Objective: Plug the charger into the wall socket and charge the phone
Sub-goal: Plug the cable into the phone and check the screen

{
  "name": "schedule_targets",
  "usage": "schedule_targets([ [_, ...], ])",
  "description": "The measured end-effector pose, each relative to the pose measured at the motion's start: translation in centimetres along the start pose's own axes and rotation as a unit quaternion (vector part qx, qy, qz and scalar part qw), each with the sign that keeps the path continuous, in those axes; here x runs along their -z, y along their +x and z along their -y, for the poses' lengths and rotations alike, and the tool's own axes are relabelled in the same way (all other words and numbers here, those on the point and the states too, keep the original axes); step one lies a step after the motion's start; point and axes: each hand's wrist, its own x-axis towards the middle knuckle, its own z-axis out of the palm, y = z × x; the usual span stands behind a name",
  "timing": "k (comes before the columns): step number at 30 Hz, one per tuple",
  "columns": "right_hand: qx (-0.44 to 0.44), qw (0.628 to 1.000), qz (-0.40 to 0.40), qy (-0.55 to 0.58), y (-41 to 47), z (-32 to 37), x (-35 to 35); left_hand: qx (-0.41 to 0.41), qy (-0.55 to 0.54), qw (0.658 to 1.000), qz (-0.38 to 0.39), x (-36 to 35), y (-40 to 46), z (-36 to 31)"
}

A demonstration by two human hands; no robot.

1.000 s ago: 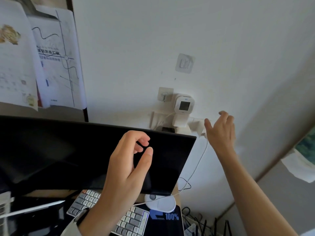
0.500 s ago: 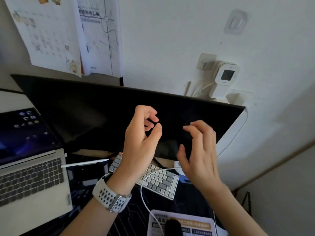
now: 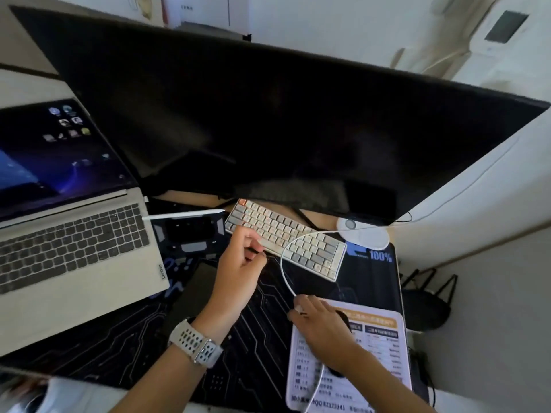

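Note:
A white charging cable (image 3: pixel 282 263) loops over the keyboard and runs right, behind the monitor, up toward the wall. My right hand (image 3: pixel 323 327) rests low on the desk, finger and thumb pinched on the cable near its free end. My left hand (image 3: pixel 238 272), with a pale watch on the wrist, hovers just left of the keyboard with its fingers curled together and nothing visible in them. A dark phone (image 3: pixel 196 283) lies flat on the black desk mat, partly under my left wrist. The charger and the wall socket are hidden behind the monitor.
A large dark monitor (image 3: pixel 268 114) fills the back. An open laptop (image 3: pixel 74 239) sits on the left, a small keyboard (image 3: pixel 304 245) in the middle, beside a white stylus (image 3: pixel 185 215) and a white mouse (image 3: pixel 365 238). A printed pad (image 3: pixel 384 341) lies under my right hand. A white wall device (image 3: pixel 504 25) is top right.
The view dropped from the wall to the desk. My right hand left the charger at the wall, came down and pinched the cable. My left hand lowered over the phone.

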Motion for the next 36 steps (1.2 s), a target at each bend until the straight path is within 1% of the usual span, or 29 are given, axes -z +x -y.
schedule_targets([
  [5, -0.002, 0.998, 0.066, 0.014, -0.8, 0.9, -2.4, 0.043, 0.019, 0.999, -0.004, 1.0, -0.3, 3.4],
  [10, -0.017, 0.996, 0.079, 0.035, -0.9, 0.7, -3.0, 0.127, 0.069, 0.989, -0.011, 1.8, -0.2, 6.8],
  [11, -0.014, 0.996, 0.079, 0.026, -0.9, 0.6, -2.9, 0.13, 0.091, 0.987, -0.01, 1.9, -0.2, 7.5],
  [13, -0.004, 0.996, 0.084, -0.001, -1.0, 0.4, -2.7, 0.115, 0.171, 0.979, -0.003, 2.3, -0.1, 8.7],
  [15, 0.012, 0.995, 0.098, -0.027, -1.2, 0.2, -2.6, 0.104, 0.276, 0.956, 0.003, 3.0, 0.2, 10.0],
  [18, 0.045, 0.989, 0.132, -0.042, -1.5, -0.1, -2.5, 0.147, 0.385, 0.911, 0.001, 3.9, 0.2, 11.3],
  [20, 0.083, 0.984, 0.155, -0.043, -1.8, -0.2, -2.3, 0.17, 0.429, 0.887, 0.0, 4.3, -0.3, 11.8],
  [22, 0.129, 0.975, 0.177, -0.04, -2.2, -0.1, -2.1, 0.17, 0.464, 0.869, 0.0, 4.6, -0.8, 12.3],
  [25, 0.198, 0.956, 0.217, -0.006, -3.6, 0.5, -2.5, 0.156, 0.493, 0.856, -0.003, 4.7, -1.2, 12.8],
  [28, 0.257, 0.936, 0.241, -0.011, -4.7, 1.3, -3.4, 0.149, 0.494, 0.856, -0.003, 4.7, -1.2, 13.1],
  [31, 0.292, 0.927, 0.234, -0.032, -5.0, 1.9, -4.1, 0.145, 0.489, 0.86, -0.004, 4.6, -0.9, 13.0],
  [36, 0.312, 0.94, 0.134, 0.023, -5.4, 2.7, -5.4, 0.15, 0.479, 0.865, -0.012, 4.4, -0.6, 12.9],
])
